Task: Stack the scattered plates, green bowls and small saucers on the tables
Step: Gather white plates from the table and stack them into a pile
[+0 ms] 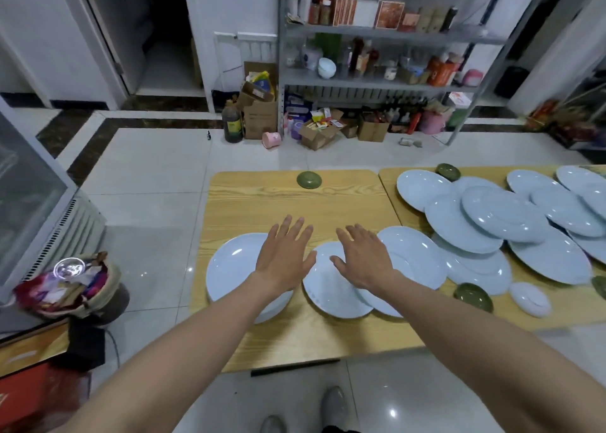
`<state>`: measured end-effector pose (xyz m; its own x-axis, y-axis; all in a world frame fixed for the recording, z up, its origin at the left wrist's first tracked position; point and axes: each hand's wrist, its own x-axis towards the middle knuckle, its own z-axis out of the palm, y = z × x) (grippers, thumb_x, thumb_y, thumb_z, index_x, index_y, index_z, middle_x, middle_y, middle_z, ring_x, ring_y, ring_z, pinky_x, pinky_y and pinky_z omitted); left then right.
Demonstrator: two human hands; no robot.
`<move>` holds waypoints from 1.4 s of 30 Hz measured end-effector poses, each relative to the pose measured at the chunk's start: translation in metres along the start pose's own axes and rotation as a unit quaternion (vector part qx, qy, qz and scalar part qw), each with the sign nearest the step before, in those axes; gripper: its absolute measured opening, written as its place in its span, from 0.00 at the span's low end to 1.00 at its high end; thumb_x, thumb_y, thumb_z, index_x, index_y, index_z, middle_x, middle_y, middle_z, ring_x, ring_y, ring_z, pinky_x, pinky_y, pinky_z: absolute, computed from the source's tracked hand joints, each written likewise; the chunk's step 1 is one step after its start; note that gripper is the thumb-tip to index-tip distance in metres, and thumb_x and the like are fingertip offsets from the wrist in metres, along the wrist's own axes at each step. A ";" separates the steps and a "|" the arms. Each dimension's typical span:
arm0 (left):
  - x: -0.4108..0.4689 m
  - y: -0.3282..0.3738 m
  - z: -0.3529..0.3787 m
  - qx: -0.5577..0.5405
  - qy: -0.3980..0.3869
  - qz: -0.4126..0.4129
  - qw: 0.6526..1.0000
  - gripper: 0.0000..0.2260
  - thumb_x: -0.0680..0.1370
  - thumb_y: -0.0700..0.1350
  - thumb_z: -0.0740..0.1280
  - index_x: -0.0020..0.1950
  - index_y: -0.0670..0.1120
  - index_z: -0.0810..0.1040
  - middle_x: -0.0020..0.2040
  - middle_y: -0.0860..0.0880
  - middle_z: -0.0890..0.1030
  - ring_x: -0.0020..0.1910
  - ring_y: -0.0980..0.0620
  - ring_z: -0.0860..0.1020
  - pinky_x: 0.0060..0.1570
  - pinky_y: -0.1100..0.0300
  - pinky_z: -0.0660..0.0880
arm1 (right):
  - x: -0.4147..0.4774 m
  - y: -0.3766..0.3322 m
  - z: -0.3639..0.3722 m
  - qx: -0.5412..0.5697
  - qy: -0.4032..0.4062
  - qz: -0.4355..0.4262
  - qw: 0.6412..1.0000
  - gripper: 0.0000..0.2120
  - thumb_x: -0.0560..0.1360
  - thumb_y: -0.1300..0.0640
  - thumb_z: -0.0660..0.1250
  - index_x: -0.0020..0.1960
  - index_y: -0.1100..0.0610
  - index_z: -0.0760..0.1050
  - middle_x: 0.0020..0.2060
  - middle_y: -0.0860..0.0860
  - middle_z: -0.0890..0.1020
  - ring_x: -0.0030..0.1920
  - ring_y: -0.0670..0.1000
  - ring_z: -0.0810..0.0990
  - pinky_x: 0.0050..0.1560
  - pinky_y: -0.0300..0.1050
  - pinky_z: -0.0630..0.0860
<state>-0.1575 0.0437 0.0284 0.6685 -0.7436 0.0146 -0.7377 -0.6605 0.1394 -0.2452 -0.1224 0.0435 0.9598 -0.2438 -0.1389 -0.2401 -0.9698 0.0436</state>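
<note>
both hands are held flat and spread, palms down, with nothing gripped: the left hand point(283, 257) is over the right rim of the left plate point(229, 268), and the right hand point(364, 260) is over the place where the middle plate point(328, 291) and the third plate point(416, 252) overlap. whether skin meets china cannot be told. the middle plate is found beneath the gap between the hands, nearer the right one, its left rim just beside the left plate. a short leftward carry onto the left plate is judged to be called for, best begun by the right hand. further right, more plates point(501, 216) are heaped overlapping on the second table point(505, 316). a green bowl point(309, 180) is seen well apart at the far edge of the near table point(295, 209).
</note>
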 end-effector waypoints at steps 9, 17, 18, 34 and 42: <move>0.025 0.061 0.015 0.010 -0.008 0.025 1.000 0.27 0.83 0.57 0.51 0.80 0.49 0.54 0.81 0.47 0.52 0.79 0.45 0.48 0.76 0.48 0.49 | -0.016 0.069 -0.001 0.010 0.019 0.024 0.999 0.31 0.82 0.41 0.54 0.80 0.56 0.52 0.78 0.56 0.59 0.79 0.56 0.54 0.77 0.52 0.54; 0.053 0.124 0.033 0.016 -0.028 -0.021 0.999 0.26 0.83 0.57 0.52 0.80 0.49 0.54 0.81 0.46 0.52 0.79 0.45 0.48 0.76 0.48 0.51 | -0.011 0.139 0.014 0.036 0.018 -0.009 0.999 0.31 0.82 0.42 0.55 0.79 0.57 0.55 0.76 0.55 0.62 0.77 0.55 0.57 0.75 0.51 0.57; 0.055 0.131 0.036 0.016 -0.030 -0.029 0.999 0.26 0.83 0.57 0.52 0.80 0.49 0.54 0.81 0.46 0.52 0.79 0.45 0.48 0.76 0.48 0.50 | -0.010 0.146 0.018 0.040 0.019 -0.015 0.999 0.31 0.81 0.42 0.56 0.79 0.57 0.55 0.76 0.55 0.63 0.77 0.55 0.58 0.75 0.50 0.58; 0.077 0.183 0.094 -0.104 -0.150 -0.183 0.966 0.28 0.82 0.57 0.56 0.79 0.49 0.55 0.79 0.44 0.54 0.76 0.41 0.55 0.69 0.44 0.62 | -0.017 0.208 0.074 0.280 -0.082 0.085 0.953 0.30 0.81 0.47 0.62 0.77 0.59 0.59 0.74 0.56 0.67 0.73 0.57 0.65 0.70 0.51 0.64; 0.085 0.173 0.118 -0.280 -0.138 -0.294 0.903 0.28 0.80 0.57 0.63 0.77 0.51 0.60 0.67 0.42 0.70 0.66 0.40 0.70 0.60 0.49 0.70 | -0.017 0.215 0.097 0.379 -0.113 0.189 0.899 0.25 0.78 0.50 0.67 0.68 0.63 0.68 0.64 0.58 0.75 0.64 0.58 0.73 0.58 0.47 0.68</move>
<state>-0.2390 -0.1463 -0.0634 0.8235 -0.3295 -0.4619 -0.0473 -0.8511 0.5229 -0.3271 -0.3274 -0.0404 0.7556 -0.4699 -0.4564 -0.6548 -0.5238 -0.5448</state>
